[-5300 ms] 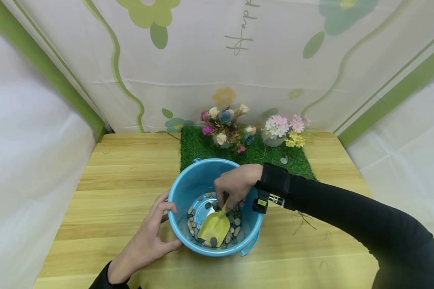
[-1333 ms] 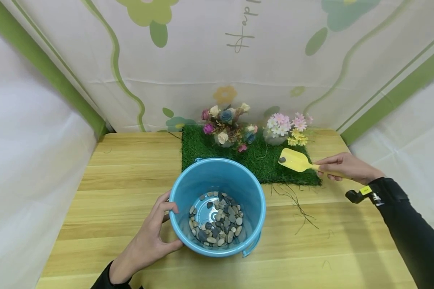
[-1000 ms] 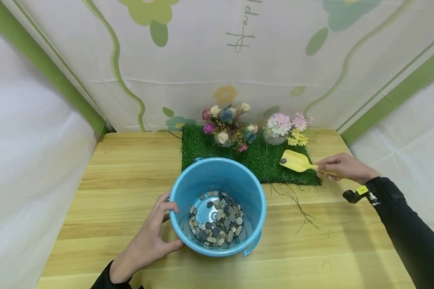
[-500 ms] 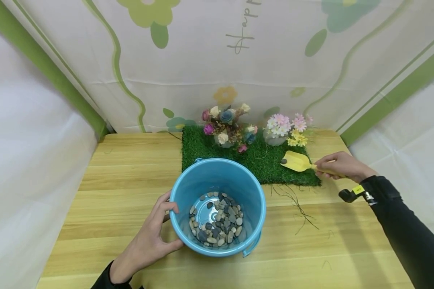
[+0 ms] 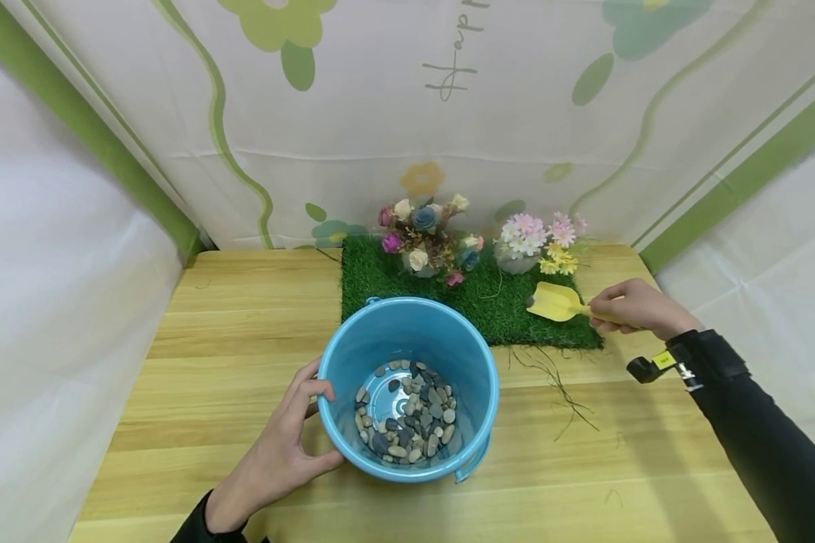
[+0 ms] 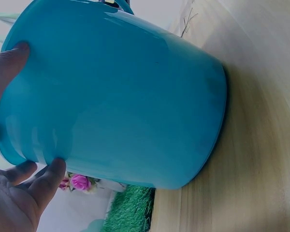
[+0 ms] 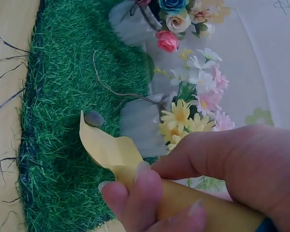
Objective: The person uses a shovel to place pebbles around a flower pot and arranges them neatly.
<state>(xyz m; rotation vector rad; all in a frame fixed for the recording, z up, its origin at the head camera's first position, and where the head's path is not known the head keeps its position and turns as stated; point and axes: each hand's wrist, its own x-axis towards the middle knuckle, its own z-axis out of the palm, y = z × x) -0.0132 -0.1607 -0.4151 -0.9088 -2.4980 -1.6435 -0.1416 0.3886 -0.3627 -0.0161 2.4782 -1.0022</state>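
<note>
And the yellow scoop (image 5: 555,302) is out of the blue bucket (image 5: 407,324), where it dipped five seconds ago, and over at the green grass mat (image 5: 498,324)! The right hand (image 5: 641,308) has swung across with it, thumb and fingers clamped round the handle. One grey pebble (image 7: 94,118) sits right at the scoop's lip; half a second back it showed more fully from above. No shift from the left hand (image 5: 278,452): fingers hooked over the bucket's rim, thumb against the outside. Down in the bucket, more pebbles (image 5: 427,411) lie scattered across the bottom.

Underneath it all, a pale wooden table (image 5: 231,354), loose dark strands (image 5: 559,388) strewn just off the mat. At the mat's back edge, mixed roses (image 5: 424,220) and pink-white blossoms (image 5: 525,235), with a flower-printed cloth (image 5: 380,113) rising behind.
</note>
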